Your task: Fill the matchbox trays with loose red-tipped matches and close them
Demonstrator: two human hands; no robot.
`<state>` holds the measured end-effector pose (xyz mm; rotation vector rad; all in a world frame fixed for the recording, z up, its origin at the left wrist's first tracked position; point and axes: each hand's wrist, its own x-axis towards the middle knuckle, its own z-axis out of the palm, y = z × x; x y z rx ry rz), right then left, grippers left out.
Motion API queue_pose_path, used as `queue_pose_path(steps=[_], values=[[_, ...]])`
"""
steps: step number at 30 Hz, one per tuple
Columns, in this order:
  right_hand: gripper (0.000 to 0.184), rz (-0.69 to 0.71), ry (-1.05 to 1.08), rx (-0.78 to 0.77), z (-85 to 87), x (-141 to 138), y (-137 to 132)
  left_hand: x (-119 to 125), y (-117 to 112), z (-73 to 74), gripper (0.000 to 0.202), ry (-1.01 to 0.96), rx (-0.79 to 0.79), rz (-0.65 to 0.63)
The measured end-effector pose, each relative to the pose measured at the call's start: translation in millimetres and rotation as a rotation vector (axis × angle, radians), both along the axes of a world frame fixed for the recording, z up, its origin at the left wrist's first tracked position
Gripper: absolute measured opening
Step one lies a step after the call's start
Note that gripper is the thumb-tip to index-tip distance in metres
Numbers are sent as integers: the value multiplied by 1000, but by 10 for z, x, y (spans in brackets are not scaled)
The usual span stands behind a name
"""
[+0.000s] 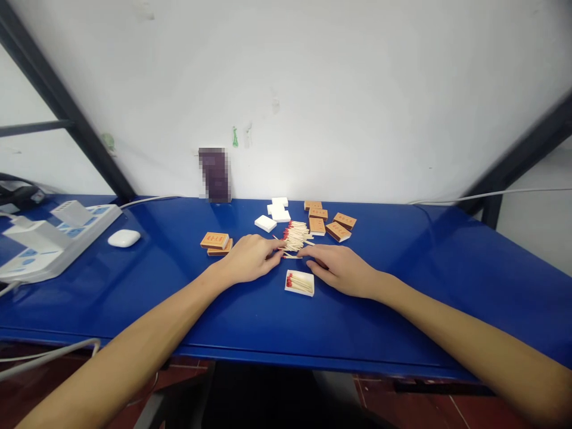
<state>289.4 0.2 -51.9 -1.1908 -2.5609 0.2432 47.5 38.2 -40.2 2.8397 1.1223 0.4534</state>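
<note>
– Two hands on the blue surface (250, 325), the left hand (250, 257) and the right hand (346, 268). State?

– Left: index and thumb at the near-left edge of the loose match pile (296, 236); cannot tell whether a stick is pinched. Right: index reaches the pile's near edge, thumb spread away, no grip visible. The two sets of fingertips are near each other, not touching.

– Position of the open tray (305, 276)?

– Just nearer the wearer than the fingertips, close to the right thumb. Partly filled; its matches (297, 283) lie with red heads to the left.

– First risk?

– Pile spreading. Sticks lie loose, some askew; likely cause would be a fingertip dragging sideways along the edge. The single match (292, 257) between the hands could roll or skew if pressed at one end.

– Second?

– Tray knock. With the right thumb so close to the rim, a hasty pull toward the wearer could shove or tip it and spill the contents.

– Others?

– Stacked matchboxes (215, 240) sit just outside the left hand; an outward swing could slide the upper one off. Matchboxes beyond the right hand (338, 231) and white pieces beyond the left (266, 223) seem less exposed.
</note>
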Motion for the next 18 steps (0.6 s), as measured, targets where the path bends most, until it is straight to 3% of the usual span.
queue_pose_path(steps=[7,13,18], values=[[33,15,18,16,6,0,-6,21,12,37,30,-38,105,-65],[42,29,-57,22,22,12,-6,24,-19,14,28,-66,-24,-144],[43,30,-108,11,37,-2,-10,13,-21,7,23,-47,-31,-157]])
